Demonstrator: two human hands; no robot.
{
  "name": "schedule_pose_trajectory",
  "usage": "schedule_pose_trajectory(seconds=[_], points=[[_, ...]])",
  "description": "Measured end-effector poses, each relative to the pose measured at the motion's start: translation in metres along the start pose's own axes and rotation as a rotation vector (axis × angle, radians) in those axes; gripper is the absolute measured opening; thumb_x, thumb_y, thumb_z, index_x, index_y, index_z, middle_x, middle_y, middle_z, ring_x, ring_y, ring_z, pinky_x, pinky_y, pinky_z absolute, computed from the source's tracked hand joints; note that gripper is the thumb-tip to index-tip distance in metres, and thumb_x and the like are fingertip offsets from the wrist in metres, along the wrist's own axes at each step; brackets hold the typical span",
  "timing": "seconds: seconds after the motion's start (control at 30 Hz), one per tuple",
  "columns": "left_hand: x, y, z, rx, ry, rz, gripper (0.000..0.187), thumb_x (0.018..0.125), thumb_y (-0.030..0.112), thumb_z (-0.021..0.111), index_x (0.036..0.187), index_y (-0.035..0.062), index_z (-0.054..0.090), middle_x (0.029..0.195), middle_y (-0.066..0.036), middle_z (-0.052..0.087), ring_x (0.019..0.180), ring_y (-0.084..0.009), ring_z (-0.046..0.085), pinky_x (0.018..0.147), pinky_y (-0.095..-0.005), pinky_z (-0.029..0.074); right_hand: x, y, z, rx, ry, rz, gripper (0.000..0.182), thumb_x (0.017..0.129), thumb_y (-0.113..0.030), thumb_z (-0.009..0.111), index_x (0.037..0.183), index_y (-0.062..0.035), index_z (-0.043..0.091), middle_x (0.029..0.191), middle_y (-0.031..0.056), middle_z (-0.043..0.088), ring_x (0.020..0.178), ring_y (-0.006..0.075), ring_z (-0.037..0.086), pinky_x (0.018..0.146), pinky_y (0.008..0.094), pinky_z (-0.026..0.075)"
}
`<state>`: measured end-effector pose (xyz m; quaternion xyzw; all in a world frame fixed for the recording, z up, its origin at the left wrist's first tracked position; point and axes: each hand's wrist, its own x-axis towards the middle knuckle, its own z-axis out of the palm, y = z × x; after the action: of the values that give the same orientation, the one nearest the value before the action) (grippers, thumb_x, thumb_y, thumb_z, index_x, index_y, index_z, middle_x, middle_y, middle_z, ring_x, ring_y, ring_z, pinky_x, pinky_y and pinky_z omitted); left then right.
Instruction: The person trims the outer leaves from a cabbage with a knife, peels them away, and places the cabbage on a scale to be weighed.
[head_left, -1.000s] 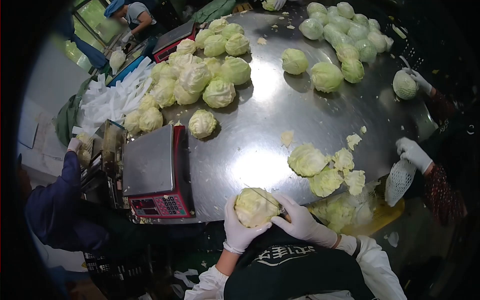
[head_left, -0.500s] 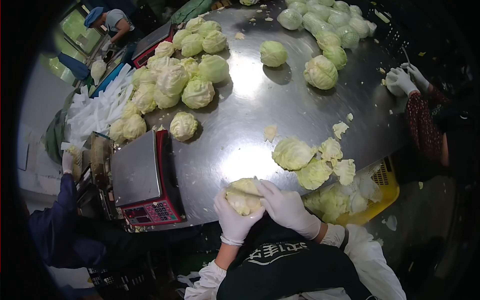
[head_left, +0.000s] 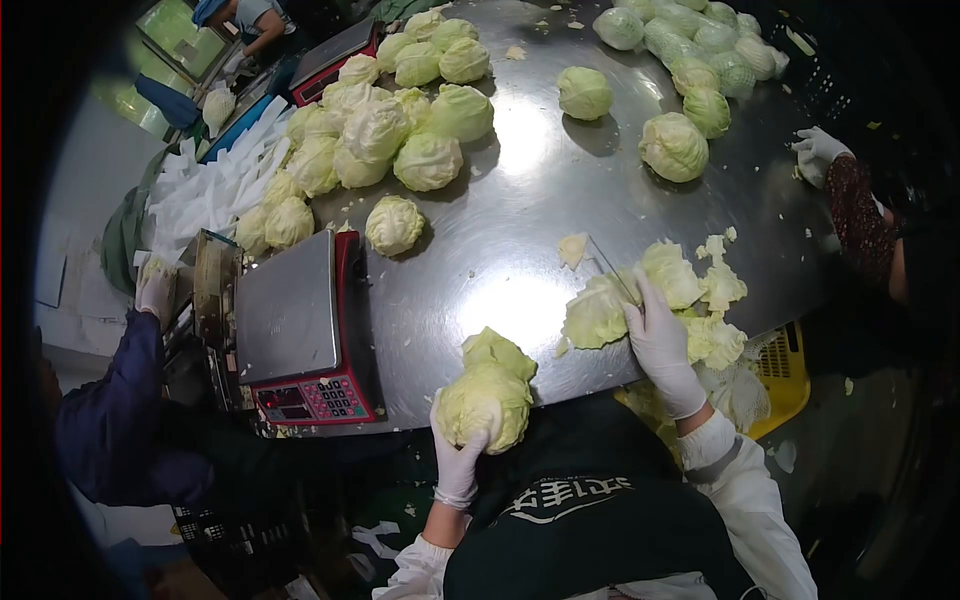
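Note:
My left hand (head_left: 457, 462), gloved in white, grips a pale green cabbage (head_left: 487, 405) from below at the table's near edge. A leaf (head_left: 499, 350) of it stands away from the head on the far side. Out to the right, my right hand (head_left: 662, 350) is closed on a knife (head_left: 610, 265); its thin blade points away and to the left, and the handle is hidden in the glove. Under and beside that hand lie loose cabbage leaves (head_left: 596, 315), with more leaves (head_left: 672, 274) just beyond.
A red scale (head_left: 290, 310) stands left on the metal table (head_left: 450, 300), near piled cabbages (head_left: 375, 130). Netted cabbages (head_left: 690, 40) lie at the far right. A yellow basket (head_left: 790, 375) sits below the right edge. Co-workers' hands (head_left: 156, 290) are at both sides.
My right hand has moved right with the knife, from the cabbage to the loose leaves. The cabbage in my left hand has turned, and a leaf now stands out from it. The view has shifted slightly.

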<state>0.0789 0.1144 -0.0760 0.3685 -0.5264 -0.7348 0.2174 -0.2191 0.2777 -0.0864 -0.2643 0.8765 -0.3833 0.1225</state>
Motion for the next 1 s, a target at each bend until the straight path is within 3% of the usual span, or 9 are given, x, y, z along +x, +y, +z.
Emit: schedule_pose_trajectory(seconds=[0.1, 0.17, 0.3, 0.47, 0.63, 0.77, 0.83, 0.9, 1.0], points=[[0.015, 0.010, 0.030, 0.073, 0.084, 0.050, 0.110, 0.067, 0.031, 0.095, 0.151, 0.0012, 0.032, 0.141, -0.018, 0.049, 0.133, -0.0306, 0.049, 0.114, -0.0441, 0.040, -0.017, -0.037, -0.023, -0.175, 0.124, 0.010, 0.055, 0.100, -0.025, 0.057, 0.149, -0.0037, 0.043, 0.142, 0.0220, 0.055, 0.108, 0.0429, 0.065, 0.091, 0.0461, 0.053], [0.028, 0.004, 0.035, 0.583, 0.020, 0.316, 0.107, 0.060, 0.039, 0.098, 0.143, 0.0010, 0.042, 0.132, -0.019, 0.052, 0.122, -0.0317, 0.053, 0.108, -0.0447, 0.043, -0.036, -0.045, -0.025, -0.066, -0.019, -0.321, 0.065, 0.099, -0.026, 0.059, 0.153, 0.0014, 0.034, 0.149, 0.0251, 0.047, 0.111, 0.0429, 0.065, 0.088, 0.0460, 0.055], [0.039, 0.034, 0.076, 1.021, -0.039, 0.420, 0.100, 0.056, 0.038, 0.097, 0.135, 0.0011, 0.049, 0.126, -0.018, 0.056, 0.114, -0.0353, 0.051, 0.101, -0.0463, 0.044, -0.073, -0.072, -0.015, 0.025, -0.359, -0.359, 0.066, 0.100, -0.028, 0.058, 0.153, 0.0021, 0.033, 0.152, 0.0286, 0.041, 0.113, 0.0407, 0.065, 0.086, 0.0442, 0.056], [0.036, 0.041, 0.089, 1.060, -0.085, 0.446, 0.095, 0.056, 0.037, 0.095, 0.133, 0.0014, 0.051, 0.126, -0.014, 0.058, 0.115, -0.0365, 0.050, 0.101, -0.0466, 0.044, -0.075, -0.073, -0.004, 0.048, -0.307, -0.398, 0.059, 0.101, -0.026, 0.055, 0.152, -0.0023, 0.039, 0.147, 0.0229, 0.049, 0.106, 0.0386, 0.067, 0.083, 0.0430, 0.057], [0.033, 0.040, 0.091, 1.040, -0.070, 0.488, 0.092, 0.057, 0.039, 0.093, 0.132, 0.0025, 0.054, 0.127, -0.015, 0.057, 0.116, -0.0372, 0.050, 0.100, -0.0476, 0.044, -0.053, -0.062, -0.006, 0.126, -0.307, -0.314, 0.039, 0.100, -0.023, 0.055, 0.139, -0.0142, 0.057, 0.130, 0.0150, 0.063, 0.096, 0.0384, 0.069, 0.081, 0.0424, 0.056], [0.034, 0.033, 0.089, 1.127, -0.066, 0.600, 0.091, 0.058, 0.041, 0.092, 0.133, 0.0053, 0.056, 0.130, -0.018, 0.052, 0.117, -0.0392, 0.049, 0.099, -0.0494, 0.046, -0.040, -0.075, -0.016, 0.165, -0.452, -0.256, 0.044, 0.093, -0.034, 0.068, 0.129, -0.0108, 0.061, 0.114, 0.0119, 0.067, 0.098, 0.0328, 0.069, 0.082, 0.0407, 0.056], [0.032, 0.030, 0.087, 1.135, -0.044, 0.582, 0.091, 0.058, 0.041, 0.092, 0.133, 0.0068, 0.057, 0.132, -0.020, 0.050, 0.118, -0.0398, 0.049, 0.099, -0.0498, 0.046, -0.043, -0.073, -0.007, 0.115, -0.375, -0.325, 0.051, 0.086, -0.039, 0.075, 0.127, -0.0113, 0.063, 0.110, 0.0108, 0.067, 0.097, 0.0291, 0.069, 0.082, 0.0382, 0.056], [0.030, 0.036, 0.092, 1.132, -0.043, 0.552, 0.091, 0.057, 0.041, 0.092, 0.135, 0.0106, 0.057, 0.133, -0.020, 0.048, 0.119, -0.0408, 0.049, 0.098, -0.0501, 0.047, -0.036, -0.068, -0.001, 0.189, -0.276, -0.368, 0.041, 0.081, -0.030, 0.081, 0.113, -0.0071, 0.070, 0.094, 0.0116, 0.068, 0.074, 0.0250, 0.067, 0.069, 0.0338, 0.054], [0.029, 0.037, 0.093, 1.129, -0.059, 0.543, 0.090, 0.058, 0.040, 0.093, 0.135, 0.0116, 0.057, 0.135, -0.021, 0.047, 0.121, -0.0416, 0.048, 0.100, -0.0505, 0.046, -0.026, -0.063, -0.009, 0.170, -0.312, -0.229, 0.025, 0.083, -0.023, 0.078, 0.096, -0.0032, 0.071, 0.074, 0.0083, 0.064, 0.063, 0.0171, 0.062, 0.063, 0.0312, 0.051]])
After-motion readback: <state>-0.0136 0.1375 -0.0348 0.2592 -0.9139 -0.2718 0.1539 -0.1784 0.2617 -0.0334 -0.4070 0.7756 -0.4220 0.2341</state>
